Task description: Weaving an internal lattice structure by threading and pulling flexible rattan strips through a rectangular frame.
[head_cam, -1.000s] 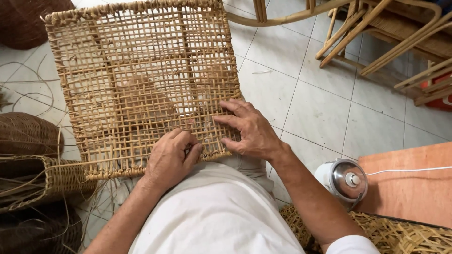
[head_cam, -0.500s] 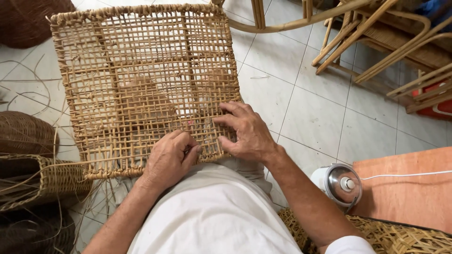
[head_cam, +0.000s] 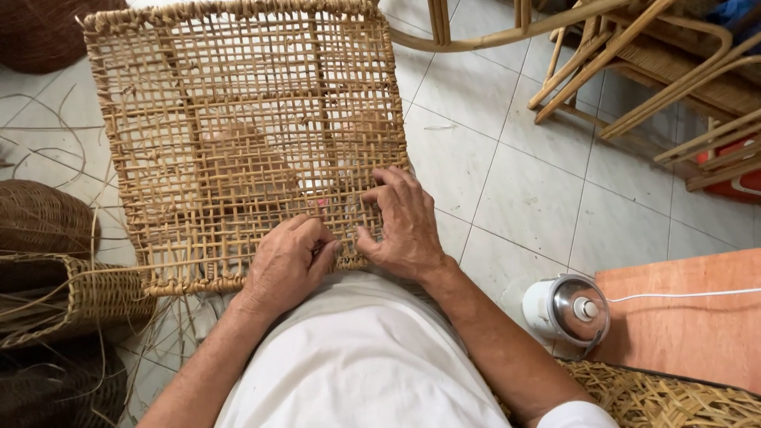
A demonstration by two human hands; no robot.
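A square open-weave rattan panel (head_cam: 238, 135) leans against my lap, its near edge by my white shirt. My left hand (head_cam: 287, 265) rests on that near edge with its fingers curled in, pinching the cane strands. Right beside it, my right hand (head_cam: 404, 222) lies flat on the weave near the panel's lower right corner, fingers spread and fingertips pressing the strands. Both hands almost touch. My feet show faintly through the lattice.
Woven baskets (head_cam: 55, 269) and loose cane strands lie at the left. Bare rattan chair frames (head_cam: 634, 63) stand at the top right on the tiled floor. A small white and metal appliance (head_cam: 567, 309) with a cord sits by an orange board (head_cam: 690, 317). Woven matting (head_cam: 674, 396) lies at the bottom right.
The view has shifted slightly. Both hands stay at the panel's near edge, with small finger movements only.
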